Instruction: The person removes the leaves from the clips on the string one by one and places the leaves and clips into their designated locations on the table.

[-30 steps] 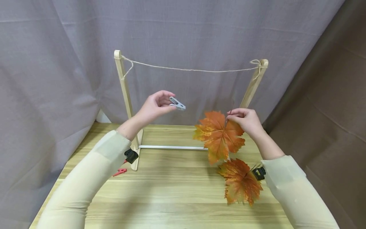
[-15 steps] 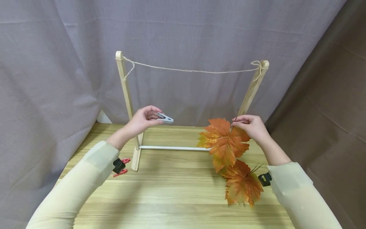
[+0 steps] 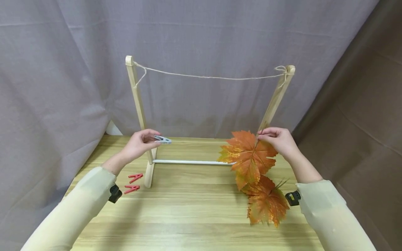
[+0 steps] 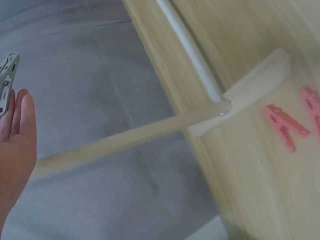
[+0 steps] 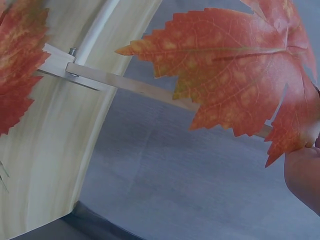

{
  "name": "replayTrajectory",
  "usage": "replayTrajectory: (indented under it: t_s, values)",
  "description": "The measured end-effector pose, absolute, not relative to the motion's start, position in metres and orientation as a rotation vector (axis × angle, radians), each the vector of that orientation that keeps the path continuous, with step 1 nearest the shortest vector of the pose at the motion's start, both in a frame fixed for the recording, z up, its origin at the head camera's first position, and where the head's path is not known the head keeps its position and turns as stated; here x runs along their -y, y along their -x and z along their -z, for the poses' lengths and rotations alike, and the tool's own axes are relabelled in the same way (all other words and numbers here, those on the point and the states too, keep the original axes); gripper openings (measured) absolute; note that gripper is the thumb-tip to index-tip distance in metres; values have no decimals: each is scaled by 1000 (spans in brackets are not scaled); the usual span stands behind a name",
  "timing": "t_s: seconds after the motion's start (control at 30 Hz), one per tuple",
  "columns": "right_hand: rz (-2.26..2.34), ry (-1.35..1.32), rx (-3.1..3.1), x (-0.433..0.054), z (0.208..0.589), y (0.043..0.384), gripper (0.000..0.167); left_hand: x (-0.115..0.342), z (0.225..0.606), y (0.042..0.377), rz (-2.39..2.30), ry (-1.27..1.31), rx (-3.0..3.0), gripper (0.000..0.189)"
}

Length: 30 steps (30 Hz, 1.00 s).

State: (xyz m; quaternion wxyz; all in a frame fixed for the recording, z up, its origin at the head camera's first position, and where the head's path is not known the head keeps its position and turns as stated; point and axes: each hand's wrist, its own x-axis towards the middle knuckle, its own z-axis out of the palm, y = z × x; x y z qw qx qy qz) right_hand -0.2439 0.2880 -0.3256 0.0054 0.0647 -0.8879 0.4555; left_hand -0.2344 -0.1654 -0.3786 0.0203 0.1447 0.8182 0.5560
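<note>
My left hand (image 3: 139, 144) pinches a pale grey clothespin (image 3: 163, 139) between thumb and fingers, near the left post of the wooden stand. In the left wrist view the clothespin (image 4: 7, 82) shows at the left edge, by the fingertips. My right hand (image 3: 279, 141) pinches the stem of an orange artificial maple leaf (image 3: 251, 157), which hangs in front of the right post. Another maple leaf (image 3: 267, 204) lies on the table below it, partly overlapped. Right of centre in the right wrist view, the held leaf (image 5: 230, 65) spreads wide; the hand is mostly cut off there.
A wooden stand has a left post (image 3: 137, 97), a right post (image 3: 276, 97) and a white bottom rod (image 3: 188, 162). Twine (image 3: 204, 76) sags between the post tops. Two red clothespins (image 3: 132, 188) lie on the table left of the stand. Grey curtains surround the table.
My left hand has moved left and down with the grey clothespin, uncovering the red clothespins. My right hand has shifted slightly right and down with the maple leaf.
</note>
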Motion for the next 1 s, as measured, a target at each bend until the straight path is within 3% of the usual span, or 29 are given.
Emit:
replayTrajectory:
  t_s: [0.1, 0.3, 0.57, 1.0]
  values:
    - [-1440, -194, 2774, -289, 328, 244, 33, 170, 384, 233, -1740, -432, -2524, 33]
    - [-1470, -163, 2786, -293, 332, 241, 12, 180, 397, 228, -1737, -389, -2503, 34]
    - [-1461, -91, 2834, -306, 341, 235, 41, 200, 420, 221, -1760, -310, -2490, 37]
    - [-1499, 42, 2826, -346, 363, 222, 36, 229, 450, 214, -1705, -120, -2571, 43]
